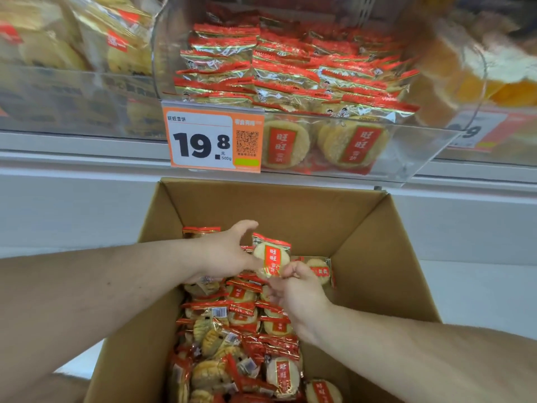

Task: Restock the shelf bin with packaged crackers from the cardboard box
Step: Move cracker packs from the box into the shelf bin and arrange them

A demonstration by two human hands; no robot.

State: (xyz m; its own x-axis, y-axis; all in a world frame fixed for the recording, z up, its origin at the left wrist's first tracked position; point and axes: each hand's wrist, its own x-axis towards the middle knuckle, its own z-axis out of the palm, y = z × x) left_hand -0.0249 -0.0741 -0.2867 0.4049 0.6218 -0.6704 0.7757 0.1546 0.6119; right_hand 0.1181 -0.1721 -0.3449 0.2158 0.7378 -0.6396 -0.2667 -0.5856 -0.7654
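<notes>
The two bare forearms fill the lower corners of the frame, reaching in over the cardboard box (pixel 377 257), which sits open below the shelf and is heaped on its left and middle with loose cracker packets (pixel 241 330).

The right hand (pixel 299 289), at the centre of the frame, pinches one cracker packet (pixel 271 257) by its lower edge, fingers curled round the wrapper. The packet stands upright above the heap, its red label running top to bottom, so its long axis points toward the top of the frame and the shelf.

The left hand (pixel 226 251) lies just to the left of that packet, fingers and thumb spread apart and holding nothing; its fingertips seem to reach the packet's lower left corner, though actual contact is hard to make out.

The shelf bin (pixel 406 158), a clear plastic trough, lies straight above the box in the upper middle of the frame, already stacked with rows of the same packets behind a price tag (pixel 200 138).

The right hand has the packet, so the likely move is a lift straight upward and away from the camera, over the bin's clear front lip. The left hand is as near and may be about to take it.
</notes>
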